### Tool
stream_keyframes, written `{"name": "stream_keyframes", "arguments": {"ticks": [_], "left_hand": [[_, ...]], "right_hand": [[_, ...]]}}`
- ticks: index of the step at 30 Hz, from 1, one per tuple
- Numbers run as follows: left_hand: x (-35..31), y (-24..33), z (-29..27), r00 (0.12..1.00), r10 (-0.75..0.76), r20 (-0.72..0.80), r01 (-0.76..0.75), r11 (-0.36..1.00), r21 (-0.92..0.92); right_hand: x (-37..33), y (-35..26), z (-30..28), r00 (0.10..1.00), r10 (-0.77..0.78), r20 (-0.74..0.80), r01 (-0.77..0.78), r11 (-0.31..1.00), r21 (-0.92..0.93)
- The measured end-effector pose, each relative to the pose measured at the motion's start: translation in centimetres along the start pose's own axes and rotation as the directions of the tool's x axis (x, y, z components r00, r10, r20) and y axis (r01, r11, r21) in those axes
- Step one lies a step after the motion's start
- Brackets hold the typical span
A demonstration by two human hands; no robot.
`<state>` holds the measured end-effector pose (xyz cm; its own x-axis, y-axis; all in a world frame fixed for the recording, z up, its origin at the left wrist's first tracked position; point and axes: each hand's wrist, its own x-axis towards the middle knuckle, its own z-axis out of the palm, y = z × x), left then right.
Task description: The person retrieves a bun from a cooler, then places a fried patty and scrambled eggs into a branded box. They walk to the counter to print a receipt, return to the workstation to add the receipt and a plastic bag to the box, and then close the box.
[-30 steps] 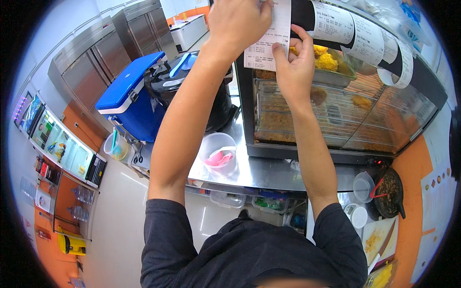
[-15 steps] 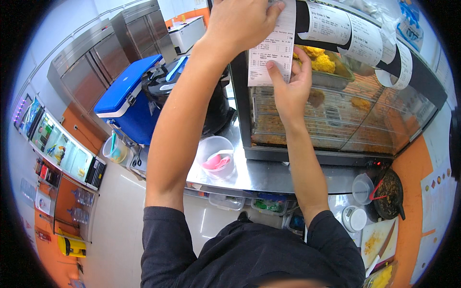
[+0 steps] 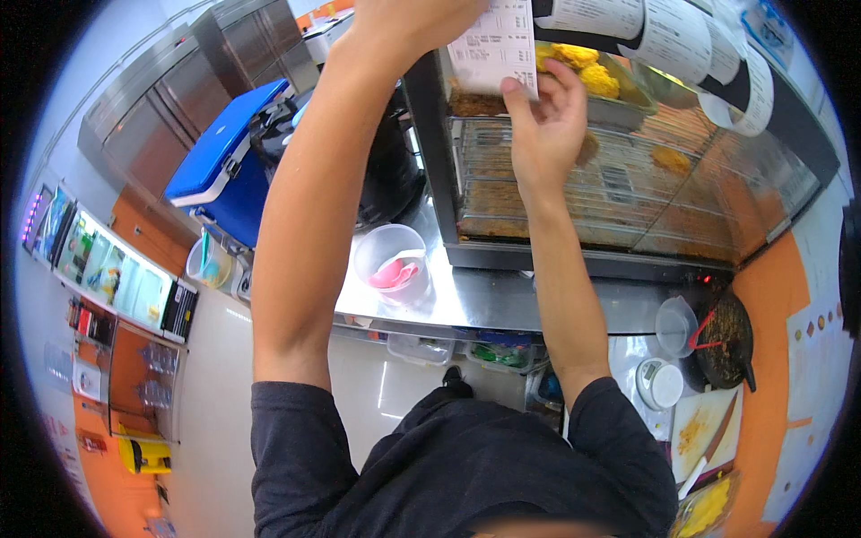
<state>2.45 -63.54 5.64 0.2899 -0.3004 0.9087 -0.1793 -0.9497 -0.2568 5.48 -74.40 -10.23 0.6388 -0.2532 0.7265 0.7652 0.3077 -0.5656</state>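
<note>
My left hand (image 3: 421, 20) is at the top edge, its fingertips partly cut off. It is closed on a long white printed receipt (image 3: 495, 56), which hangs down in front of the glass food warmer (image 3: 619, 179). My right hand (image 3: 549, 125) is at the slip's lower end. Its thumb lies over the bottom edge, and the bent fingers curl beside the right edge. Several other receipts (image 3: 682, 49) hang from a black strip along the warmer's top. Behind the glass, yellow fried pieces (image 3: 587, 70) lie in a metal tray (image 3: 635, 97) above wire racks.
On the steel counter (image 3: 484, 291) stands a clear tub (image 3: 392, 262) with pink scoops. A blue cooler box (image 3: 224, 166) and a black lidded pot (image 3: 386, 170) are at left. A dark pan (image 3: 725, 341), a white scale (image 3: 659, 384) and a cutting board with a knife (image 3: 708, 430) lie right.
The receipt and both hands have shifted upward in the picture, and less of my left hand shows. My right thumb is now at the slip's bottom edge. The whole view has tilted slightly.
</note>
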Motion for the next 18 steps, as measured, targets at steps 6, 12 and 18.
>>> {"name": "stream_keyframes", "arguments": {"ticks": [6,12,18], "left_hand": [[0.0,0.1,1.2,0.988,-0.131,0.080,0.135,0.990,-0.043],[-1.2,-0.1,2.8,0.989,-0.142,-0.048,0.143,0.990,0.018],[-14.6,-1.8,-4.3,0.987,0.030,-0.160,-0.072,0.962,-0.264]], "right_hand": [[-8.5,-0.3,-2.2,0.997,-0.027,-0.067,0.023,0.998,-0.050],[-26.4,-0.7,-0.2,0.812,0.470,0.346,-0.470,0.878,-0.090],[-41.4,0.3,6.8,0.278,0.371,0.886,-0.501,0.843,-0.196]]}}
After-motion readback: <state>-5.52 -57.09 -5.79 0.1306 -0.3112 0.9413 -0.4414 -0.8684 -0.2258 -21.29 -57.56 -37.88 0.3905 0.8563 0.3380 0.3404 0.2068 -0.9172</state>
